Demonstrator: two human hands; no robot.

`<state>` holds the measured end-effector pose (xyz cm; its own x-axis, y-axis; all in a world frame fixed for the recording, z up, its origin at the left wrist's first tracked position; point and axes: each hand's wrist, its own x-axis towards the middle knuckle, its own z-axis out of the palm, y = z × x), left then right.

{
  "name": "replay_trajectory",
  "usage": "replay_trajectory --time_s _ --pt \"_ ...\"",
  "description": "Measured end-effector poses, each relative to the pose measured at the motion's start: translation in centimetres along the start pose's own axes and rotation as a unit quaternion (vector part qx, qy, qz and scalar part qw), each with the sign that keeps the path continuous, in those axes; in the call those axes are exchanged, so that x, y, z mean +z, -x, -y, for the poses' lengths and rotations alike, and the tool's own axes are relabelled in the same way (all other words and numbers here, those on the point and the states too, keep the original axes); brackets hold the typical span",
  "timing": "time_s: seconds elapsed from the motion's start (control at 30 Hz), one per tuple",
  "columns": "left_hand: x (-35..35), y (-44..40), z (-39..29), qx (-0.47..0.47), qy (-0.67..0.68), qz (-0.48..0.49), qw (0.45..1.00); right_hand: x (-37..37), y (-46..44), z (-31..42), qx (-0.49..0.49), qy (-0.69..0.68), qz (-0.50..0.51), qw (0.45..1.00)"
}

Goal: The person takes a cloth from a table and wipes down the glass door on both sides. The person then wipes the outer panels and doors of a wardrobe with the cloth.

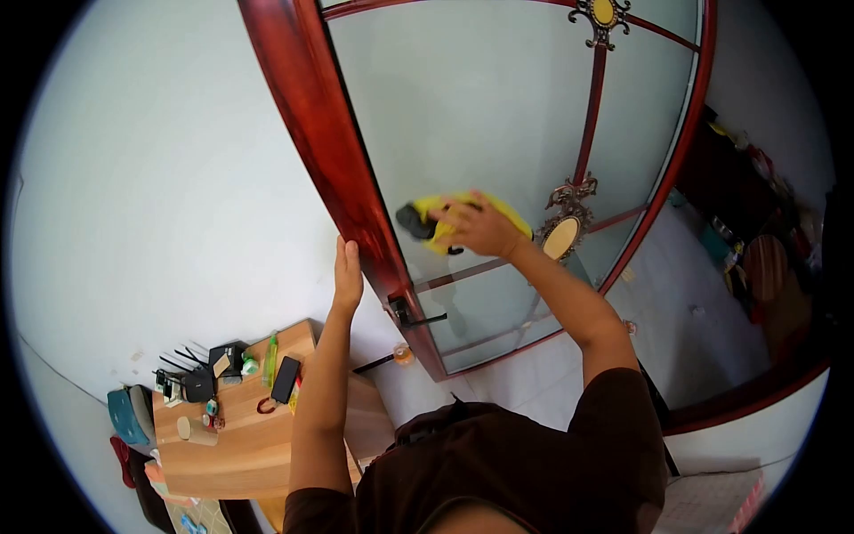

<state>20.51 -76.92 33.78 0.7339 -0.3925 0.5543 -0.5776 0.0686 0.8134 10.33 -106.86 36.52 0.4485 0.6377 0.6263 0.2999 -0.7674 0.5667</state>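
Note:
A yellow cloth with a dark grey bunched end lies against the frosted glass panel of a red wooden door. My right hand presses on it, fingers spread over the fabric and slightly blurred. At the door's outer edge, my left hand rests beside the red frame with its fingers stretched upward; its palm side is partly hidden. Below both hands is the black door handle. An ornate metal fitting with a cream oval sits on the glass bars to the right of the cloth.
At lower left stands a wooden desk bearing a black phone, a green bottle, a black router and a beige cup. White wall runs left of the door. Various items pile up beyond it.

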Motion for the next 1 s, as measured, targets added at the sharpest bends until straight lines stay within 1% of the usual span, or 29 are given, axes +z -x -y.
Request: replay_trajectory --time_s 0.07,0.1,0.13,0.17,0.2,0.27,0.3,0.37,0.47,0.57,0.63,0.7,0.77,0.83,0.9,0.93,1.0 --pt "0.1 0.1 0.5 0.000 -0.012 -0.013 1.000 -1.0 0.4 -3.0 0.110 0.033 -0.045 0.992" --pt "0.2 0.1 0.7 0.000 -0.019 -0.020 1.000 -1.3 1.2 -5.1 0.144 0.076 -0.054 0.985" --pt "0.2 0.2 0.8 0.002 -0.024 -0.027 0.999 -1.5 2.0 -7.0 0.200 0.083 -0.086 0.972" --pt "0.4 0.2 0.9 0.001 -0.023 -0.033 0.999 -2.2 2.7 -9.1 0.245 0.067 -0.153 0.955" --pt "0.5 0.3 1.0 0.001 -0.021 -0.038 0.999 -2.8 3.1 -11.0 0.285 0.112 -0.216 0.927" --pt "0.8 0.4 1.0 -0.003 -0.011 -0.046 0.999 -4.4 4.0 -12.9 0.449 0.113 -0.239 0.854" --pt "0.9 0.4 1.1 -0.005 -0.008 -0.050 0.999 -4.7 4.1 -13.2 0.508 0.085 -0.287 0.808" --pt "1.1 0.3 1.2 -0.008 0.001 -0.056 0.998 -5.2 4.0 -14.0 0.608 0.026 -0.383 0.695" --pt "1.2 0.3 1.3 -0.013 0.011 -0.058 0.998 -4.5 2.4 -12.6 0.644 0.002 -0.439 0.626" --pt "1.2 0.2 1.3 -0.017 0.019 -0.057 0.998 -3.6 -0.5 -9.0 0.596 -0.002 -0.393 0.701" --pt "1.1 0.0 1.3 -0.020 0.023 -0.058 0.998 -4.0 -4.0 -5.8 0.593 -0.062 -0.328 0.733" --pt "1.2 -0.2 1.4 -0.022 0.027 -0.061 0.998 -2.3 -6.5 -3.9 0.496 -0.064 -0.311 0.808" --pt "1.5 -0.5 1.6 -0.022 0.031 -0.065 0.997 -2.9 -9.4 -2.8 0.395 -0.094 -0.265 0.874" --pt "1.8 -0.8 1.7 -0.023 0.034 -0.072 0.997 -5.6 -13.0 -2.7 0.362 -0.130 -0.211 0.899" --pt "1.9 -1.1 2.0 -0.024 0.036 -0.078 0.996 -8.1 -15.6 -4.5 0.315 -0.125 -0.192 0.921" --pt "2.0 -1.2 2.1 -0.026 0.037 -0.078 0.996 -8.6 -16.5 -6.0 0.290 -0.111 -0.189 0.932" --pt "2.0 -1.7 2.3 -0.025 0.038 -0.078 0.996 -8.9 -17.7 -9.3 0.271 -0.032 -0.180 0.945"
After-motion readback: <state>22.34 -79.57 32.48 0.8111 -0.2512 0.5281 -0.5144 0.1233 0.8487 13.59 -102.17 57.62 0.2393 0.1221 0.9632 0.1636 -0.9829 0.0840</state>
